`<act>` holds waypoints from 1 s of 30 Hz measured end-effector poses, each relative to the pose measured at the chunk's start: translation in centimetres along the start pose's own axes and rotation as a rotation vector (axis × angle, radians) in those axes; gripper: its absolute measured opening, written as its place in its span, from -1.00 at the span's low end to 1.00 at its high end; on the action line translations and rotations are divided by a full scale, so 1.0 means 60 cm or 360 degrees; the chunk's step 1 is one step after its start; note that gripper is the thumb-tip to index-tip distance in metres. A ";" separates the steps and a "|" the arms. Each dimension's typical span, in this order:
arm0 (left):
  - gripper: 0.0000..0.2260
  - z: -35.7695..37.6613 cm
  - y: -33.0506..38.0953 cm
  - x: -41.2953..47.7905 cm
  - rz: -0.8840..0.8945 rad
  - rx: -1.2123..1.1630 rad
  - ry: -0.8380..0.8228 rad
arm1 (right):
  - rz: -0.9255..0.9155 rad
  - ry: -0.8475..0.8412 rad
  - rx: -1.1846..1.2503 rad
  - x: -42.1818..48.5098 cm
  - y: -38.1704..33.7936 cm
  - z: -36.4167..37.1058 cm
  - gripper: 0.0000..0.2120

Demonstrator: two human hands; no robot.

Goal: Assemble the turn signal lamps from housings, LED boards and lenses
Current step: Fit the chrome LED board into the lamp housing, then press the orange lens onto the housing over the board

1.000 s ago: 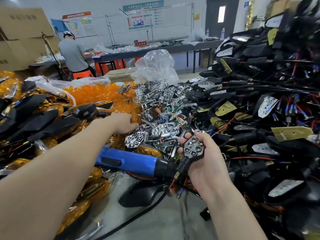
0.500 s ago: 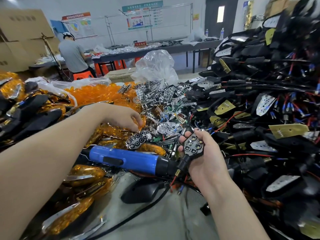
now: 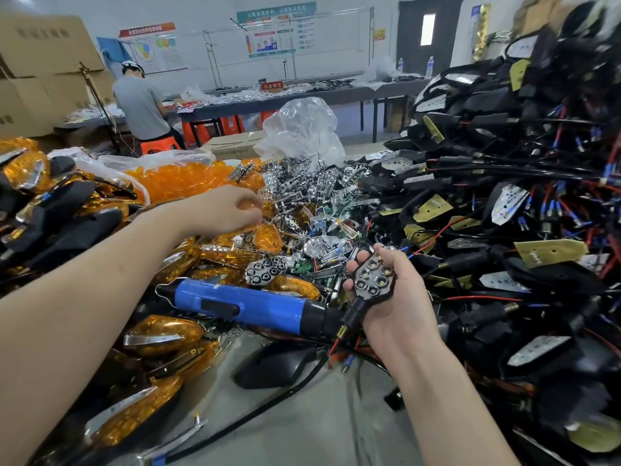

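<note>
Housing (image 3: pixel 371 279) is what I read first on my feed: a black lamp body with a cluster of round reflector cups facing up, lying in the palm of the right hand (image 3: pixel 389 297) at about four o'clock from the centre of the view. That hand's fingers and thumb are curled round its edges, its stalk points down toward seven o'clock, and red wires trail from the stalk's end. The left hand (image 3: pixel 225 213) is at about ten o'clock from the housing, knuckles up, with its fingers bent down round an amber lens (image 3: pixel 248 204); I can see only a patch of orange between them. Beyond it, at eleven o'clock, is the heap of loose lenses (image 3: pixel 188 178), and at twelve o'clock a pile of chrome reflectors (image 3: pixel 302 183) with a clear bag (image 3: pixel 302 129) behind. A blue screwdriver (image 3: pixel 242 302) lies between the two forearms, its black nose just beside the housing's stalk. Wired housings (image 3: pixel 504 163) are stacked high from one to five o'clock. Finished lamps (image 3: pixel 161 334) with amber covers lie at eight o'clock on the grey table (image 3: pixel 302 432). Far off at eleven o'clock a person (image 3: pixel 141 105) faces another bench.
</note>
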State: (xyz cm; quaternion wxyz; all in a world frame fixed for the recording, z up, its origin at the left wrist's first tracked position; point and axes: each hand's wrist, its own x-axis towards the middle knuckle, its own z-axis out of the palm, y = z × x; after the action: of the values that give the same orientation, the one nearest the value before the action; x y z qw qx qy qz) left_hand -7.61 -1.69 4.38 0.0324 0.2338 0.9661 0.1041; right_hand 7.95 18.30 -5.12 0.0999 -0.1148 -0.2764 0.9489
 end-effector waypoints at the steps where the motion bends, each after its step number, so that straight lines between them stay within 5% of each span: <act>1: -0.67 -0.004 0.010 -0.006 0.0024 -0.0049 0.0146 | -0.0005 -0.0009 -0.0010 0.000 0.000 0.001 -0.92; 3: -0.69 -0.008 0.036 -0.028 0.0042 -0.0408 0.0412 | -0.0018 -0.0025 -0.0020 -0.003 0.001 0.004 -0.94; 6: -0.74 0.008 0.092 -0.088 0.0020 -0.1487 0.0703 | -0.0067 -0.0081 -0.0006 -0.010 0.001 0.006 -0.88; 10: -0.81 0.087 0.161 -0.161 0.0023 -0.2407 0.0820 | -0.0096 -0.0194 -0.0040 -0.021 0.007 0.013 -0.79; 16: -0.92 0.181 0.204 -0.182 0.0111 -0.1772 0.1024 | -0.0063 -0.0335 -0.0081 -0.034 0.011 0.017 -0.79; 21: -0.79 0.195 0.172 -0.197 0.0293 -0.1041 0.1002 | 0.0014 -0.0280 -0.0161 -0.042 0.012 0.018 -0.83; 27: -0.67 0.194 0.149 -0.207 0.0221 -0.0765 0.0948 | -0.0023 -0.0287 -0.0249 -0.038 0.020 0.018 -0.74; 30: -0.61 0.187 0.149 -0.219 0.0152 -0.1252 0.0993 | -0.0057 -0.0321 -0.0104 -0.032 0.017 0.019 -0.75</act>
State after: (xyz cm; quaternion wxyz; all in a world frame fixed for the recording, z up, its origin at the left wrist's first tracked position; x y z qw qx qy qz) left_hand 9.30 2.14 -4.45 -0.1769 0.2058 0.8057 0.5265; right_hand 9.37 16.41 -4.45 0.0847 -0.0169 -0.3177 0.9442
